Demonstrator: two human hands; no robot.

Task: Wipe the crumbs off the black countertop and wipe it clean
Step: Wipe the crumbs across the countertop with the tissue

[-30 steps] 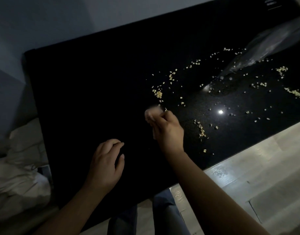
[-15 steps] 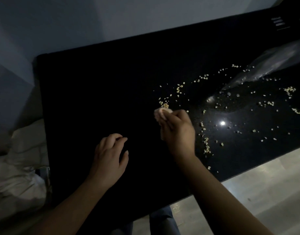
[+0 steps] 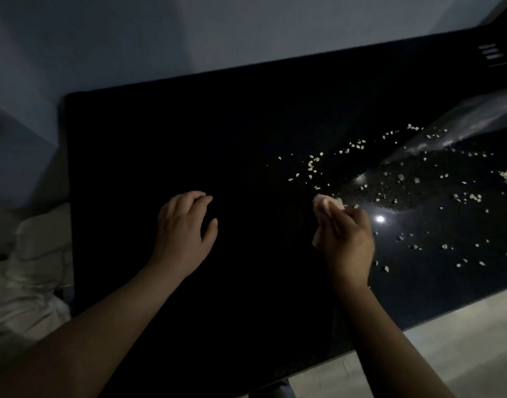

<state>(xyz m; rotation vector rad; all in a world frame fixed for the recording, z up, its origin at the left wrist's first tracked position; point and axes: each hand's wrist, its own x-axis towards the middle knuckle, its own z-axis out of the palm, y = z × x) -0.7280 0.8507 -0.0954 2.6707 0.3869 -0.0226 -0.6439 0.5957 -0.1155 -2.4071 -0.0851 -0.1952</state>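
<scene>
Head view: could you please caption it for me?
Right hand grips cloth beside crumbs on black countertop; left hand idle.

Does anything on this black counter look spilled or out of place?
Yes. Pale crumbs lie scattered across the right part of the black countertop, spilled loose beside a clear plastic bag at the far right. The right hand grips a small wipe at their left edge.
</scene>
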